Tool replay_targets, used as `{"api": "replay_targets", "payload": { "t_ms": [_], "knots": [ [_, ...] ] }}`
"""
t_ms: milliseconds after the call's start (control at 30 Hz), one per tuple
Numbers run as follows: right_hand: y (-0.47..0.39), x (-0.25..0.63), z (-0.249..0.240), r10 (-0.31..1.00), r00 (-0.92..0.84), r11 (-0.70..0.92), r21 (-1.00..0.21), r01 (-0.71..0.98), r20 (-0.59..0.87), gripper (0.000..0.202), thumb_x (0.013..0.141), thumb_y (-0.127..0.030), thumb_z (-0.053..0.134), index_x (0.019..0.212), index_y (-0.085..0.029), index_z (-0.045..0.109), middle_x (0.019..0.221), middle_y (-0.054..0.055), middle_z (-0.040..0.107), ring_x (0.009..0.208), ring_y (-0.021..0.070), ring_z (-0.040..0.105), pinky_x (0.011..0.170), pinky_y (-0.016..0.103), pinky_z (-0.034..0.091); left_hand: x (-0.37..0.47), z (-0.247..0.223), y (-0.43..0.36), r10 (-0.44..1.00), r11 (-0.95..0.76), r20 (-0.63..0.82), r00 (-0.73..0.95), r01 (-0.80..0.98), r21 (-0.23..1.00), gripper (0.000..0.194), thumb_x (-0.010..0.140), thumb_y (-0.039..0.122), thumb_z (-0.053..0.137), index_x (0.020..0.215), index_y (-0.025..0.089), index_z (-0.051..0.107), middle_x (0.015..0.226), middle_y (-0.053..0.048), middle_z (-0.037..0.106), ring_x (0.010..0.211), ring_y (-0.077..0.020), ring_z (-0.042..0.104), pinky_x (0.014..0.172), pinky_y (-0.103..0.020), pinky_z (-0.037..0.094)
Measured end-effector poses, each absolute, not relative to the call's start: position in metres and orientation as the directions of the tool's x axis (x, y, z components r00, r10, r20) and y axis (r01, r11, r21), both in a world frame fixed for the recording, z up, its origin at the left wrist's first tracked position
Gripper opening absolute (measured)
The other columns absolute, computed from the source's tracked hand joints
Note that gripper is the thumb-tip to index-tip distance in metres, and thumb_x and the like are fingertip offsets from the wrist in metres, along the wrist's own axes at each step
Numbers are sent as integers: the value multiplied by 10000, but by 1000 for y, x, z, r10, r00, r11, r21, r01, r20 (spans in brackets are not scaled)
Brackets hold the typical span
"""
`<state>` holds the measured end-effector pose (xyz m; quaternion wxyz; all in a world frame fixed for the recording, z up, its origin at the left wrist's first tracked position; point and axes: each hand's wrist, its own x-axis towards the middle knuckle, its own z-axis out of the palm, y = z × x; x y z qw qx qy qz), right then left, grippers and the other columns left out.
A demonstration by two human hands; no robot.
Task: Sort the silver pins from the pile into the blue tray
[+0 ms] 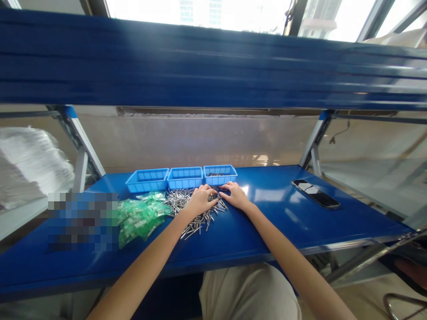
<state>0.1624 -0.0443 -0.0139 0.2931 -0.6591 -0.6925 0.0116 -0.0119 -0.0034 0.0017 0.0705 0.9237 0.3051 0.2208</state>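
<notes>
A pile of slim silver metal pins point(178, 200) is spread over the blue tabletop. Over its right part lies my left hand point(200, 200), with thumb and forefinger curled around a few pins; exactly how many cannot be seen. Facing it, my right hand point(234, 195) rests at the pile's right edge. Its fingers are bent and slightly apart from the thumb, with the tips touching darker pins and no held piece visible. Just behind the hands, a blue bin point(220, 178) contains some pins.
Left of that bin stand a middle blue bin point(185, 183) and a left blue bin point(147, 186). Green-tinted plastic bags point(142, 218) lie left of the pile, beside a blurred-out patch. A phone point(315, 193) lies on the right. A blue shelf point(213, 66) spans above the tabletop point(267, 226).
</notes>
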Motion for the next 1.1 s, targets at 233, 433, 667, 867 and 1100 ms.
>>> {"api": "replay_targets", "payload": {
  "t_ms": [233, 433, 667, 867, 1100],
  "knots": [
    [-44, 168, -16, 927, 117, 69, -467, 882, 357, 221, 767, -320, 500, 875, -217, 662, 793, 29, 627, 665, 147, 550, 601, 247, 405, -8, 0, -6, 636, -770, 371, 677, 589, 246, 187, 787, 340, 494, 884, 236, 616, 908, -31, 561, 901, -212, 499, 809, -384, 387],
    [-45, 170, -17, 918, 133, 78, -499, 863, 373, 230, 744, -365, 523, 834, -225, 682, 743, 24, 670, 632, 167, 571, 545, 253, 396, -4, -3, -5, 653, -756, 364, 664, 597, 267, 244, 849, 291, 397, 968, 195, 588, 929, -51, 585, 910, -195, 505, 821, -341, 392],
    [-44, 163, -11, 908, 146, 209, -725, 656, 393, 256, 716, -396, 571, 818, -186, 678, 790, 50, 688, 630, 167, 608, 590, 268, 462, -5, -2, -6, 678, -734, 426, 599, 583, 348, 361, 797, 274, 495, 1151, 205, 477, 910, -32, 578, 828, -169, 543, 786, -323, 406],
    [-44, 158, -10, 934, 91, 267, -845, 464, 346, 312, 683, -425, 614, 850, -168, 672, 820, 66, 689, 707, 188, 633, 640, 289, 493, -6, 4, -5, 685, -728, 446, 576, 560, 394, 214, 827, 335, 468, 831, 222, 649, 827, -7, 608, 757, -148, 555, 784, -338, 387],
    [-45, 157, -9, 949, 109, 247, -912, 326, 296, 370, 629, -440, 664, 873, -162, 667, 842, 78, 689, 764, 206, 640, 699, 320, 508, -5, 4, -2, 710, -699, 537, 456, 549, 458, 227, 805, 358, 508, 746, 203, 663, 812, -10, 606, 747, -142, 553, 726, -292, 403]
  ]
}}
